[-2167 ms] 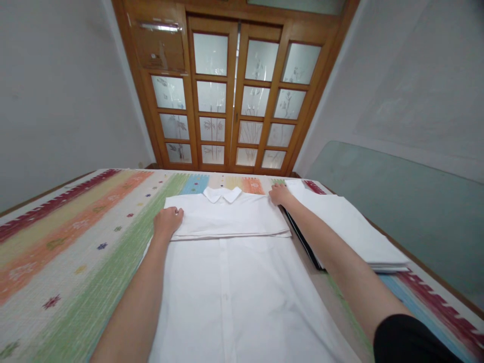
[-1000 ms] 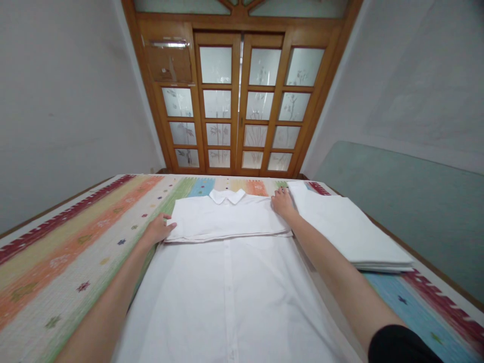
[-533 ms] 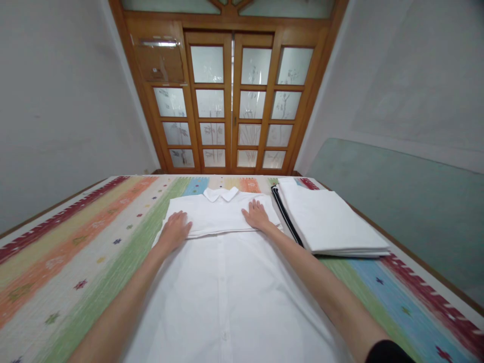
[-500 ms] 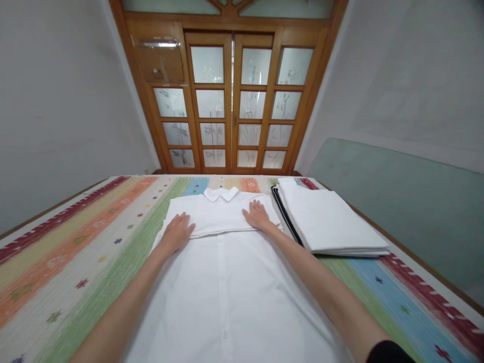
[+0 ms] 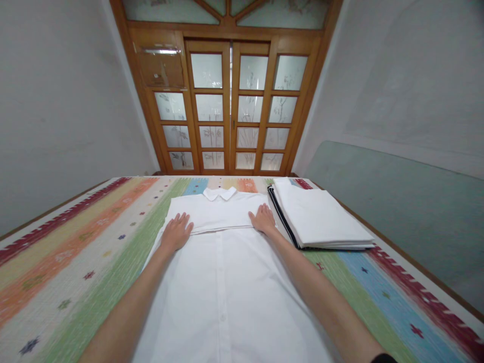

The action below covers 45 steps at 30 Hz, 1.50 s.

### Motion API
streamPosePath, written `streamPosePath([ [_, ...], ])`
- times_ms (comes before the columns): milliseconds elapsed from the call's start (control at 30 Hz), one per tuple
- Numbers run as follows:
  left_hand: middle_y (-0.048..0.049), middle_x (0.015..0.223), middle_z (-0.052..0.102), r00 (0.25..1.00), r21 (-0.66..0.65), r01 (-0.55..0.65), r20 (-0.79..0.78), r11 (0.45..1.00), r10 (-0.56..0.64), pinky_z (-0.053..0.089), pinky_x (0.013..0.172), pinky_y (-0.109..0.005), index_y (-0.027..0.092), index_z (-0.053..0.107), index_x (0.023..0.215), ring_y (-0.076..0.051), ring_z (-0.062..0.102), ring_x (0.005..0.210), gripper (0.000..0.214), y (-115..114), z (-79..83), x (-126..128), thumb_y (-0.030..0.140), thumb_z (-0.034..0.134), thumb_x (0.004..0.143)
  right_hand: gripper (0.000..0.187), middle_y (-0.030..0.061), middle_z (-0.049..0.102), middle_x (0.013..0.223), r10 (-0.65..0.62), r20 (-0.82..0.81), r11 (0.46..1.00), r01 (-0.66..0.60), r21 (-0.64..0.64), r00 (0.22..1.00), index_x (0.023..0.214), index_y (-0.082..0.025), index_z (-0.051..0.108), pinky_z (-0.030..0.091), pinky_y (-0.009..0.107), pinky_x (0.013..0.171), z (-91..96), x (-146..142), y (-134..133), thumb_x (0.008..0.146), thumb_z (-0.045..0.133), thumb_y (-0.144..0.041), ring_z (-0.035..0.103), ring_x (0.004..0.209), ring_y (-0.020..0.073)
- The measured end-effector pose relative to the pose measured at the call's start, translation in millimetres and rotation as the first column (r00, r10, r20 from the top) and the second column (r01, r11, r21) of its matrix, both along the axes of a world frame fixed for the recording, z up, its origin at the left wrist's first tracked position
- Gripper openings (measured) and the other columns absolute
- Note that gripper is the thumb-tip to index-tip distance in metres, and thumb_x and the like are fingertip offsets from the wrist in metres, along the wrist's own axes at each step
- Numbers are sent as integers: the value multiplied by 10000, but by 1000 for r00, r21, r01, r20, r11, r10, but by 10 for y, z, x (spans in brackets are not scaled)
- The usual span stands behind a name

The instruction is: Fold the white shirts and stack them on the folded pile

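Observation:
A white collared shirt (image 5: 221,282) lies front side up before me, its collar at the far end and its button strip running down the middle. Across its upper part lies a folded white layer with an edge below the collar. My left hand (image 5: 176,232) rests flat on the left end of that layer, fingers apart. On the right end, my right hand (image 5: 262,219) lies flat too, fingers stretched out and thumb spread. Neither hand grips the cloth. The lower part of the shirt runs out of view between my forearms.
To the right sits a stack of folded white cloth (image 5: 321,214) with a black piece along its left side. A striped, patterned cloth (image 5: 91,252) covers the table. Behind stand wooden doors with glass panes (image 5: 229,106); a pale green panel (image 5: 378,196) leans at the right wall.
My right hand has slid slightly outward to the right along the folded layer. The left hand stays almost in place. The camera view has shifted a little.

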State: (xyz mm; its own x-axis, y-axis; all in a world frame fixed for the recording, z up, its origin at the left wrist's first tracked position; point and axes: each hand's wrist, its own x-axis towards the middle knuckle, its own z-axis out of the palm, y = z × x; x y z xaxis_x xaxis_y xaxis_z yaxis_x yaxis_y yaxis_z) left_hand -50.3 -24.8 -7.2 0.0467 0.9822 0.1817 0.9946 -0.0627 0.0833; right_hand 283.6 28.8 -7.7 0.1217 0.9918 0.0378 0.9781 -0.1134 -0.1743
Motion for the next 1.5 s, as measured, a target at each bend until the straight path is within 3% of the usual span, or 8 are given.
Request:
streamPosePath([
  [167,-134,1525,397,1000,-12,-26,4,1000,26,258,1165,-474,135,465,1421,-274,297,1448,522,-63,39,16,339,315,965,741,250,286,1553,-104,-27,994,105,33,994,1480,64,296,170,384,1170,60,-67,12,967,287,-471,261,1447,308],
  [500,-144,1508,424,998,6,-55,16,998,55,254,1166,-449,118,484,1401,-272,317,1439,512,-157,44,16,336,317,969,730,282,346,1509,-165,-133,976,181,120,977,1411,84,393,229,428,1143,80,-92,87,916,389,-453,296,1417,348],
  [633,-138,1491,451,998,30,-63,22,998,63,277,1157,-447,132,504,1385,-269,346,1426,488,-169,46,19,317,331,968,595,277,479,1397,-181,-234,950,231,210,955,1322,0,505,329,419,1073,95,-43,138,887,448,-400,417,1322,352],
  [833,-131,1472,482,997,43,-76,1,996,76,296,1154,-421,121,509,1375,-259,363,1417,479,-173,49,28,320,342,973,465,250,579,1246,-211,-474,859,393,327,855,1266,-48,488,402,417,997,112,110,348,844,468,-241,537,1176,332],
  [1067,-115,1470,491,996,45,-94,-8,995,94,270,1162,-387,136,513,1370,-237,361,1419,476,-136,11,13,338,338,977,455,150,671,1097,-101,-699,780,493,386,708,1222,-112,489,477,322,905,29,239,501,770,497,-156,647,985,237],
  [1200,-106,1476,487,995,39,-97,2,994,97,264,1160,-389,146,514,1367,-234,358,1420,471,-114,-17,-1,338,337,975,432,158,670,1151,-76,-730,796,482,366,680,1201,-111,520,472,288,918,1,251,493,780,547,-202,645,1026,227],
  [1333,-100,1475,490,996,43,-91,3,995,91,267,1156,-388,146,515,1363,-234,362,1417,468,-126,-1,7,334,338,973,395,150,682,1140,-129,-739,824,486,291,661,1208,-136,532,457,334,956,35,273,499,839,527,-277,634,1070,261],
  [1500,-119,1446,519,996,67,-85,-7,994,86,289,1147,-392,125,527,1350,-242,384,1404,467,-146,25,24,330,347,971,470,253,623,1199,-244,-736,840,517,165,632,1290,-94,482,444,434,971,156,295,619,856,527,-270,595,1154,342],
])
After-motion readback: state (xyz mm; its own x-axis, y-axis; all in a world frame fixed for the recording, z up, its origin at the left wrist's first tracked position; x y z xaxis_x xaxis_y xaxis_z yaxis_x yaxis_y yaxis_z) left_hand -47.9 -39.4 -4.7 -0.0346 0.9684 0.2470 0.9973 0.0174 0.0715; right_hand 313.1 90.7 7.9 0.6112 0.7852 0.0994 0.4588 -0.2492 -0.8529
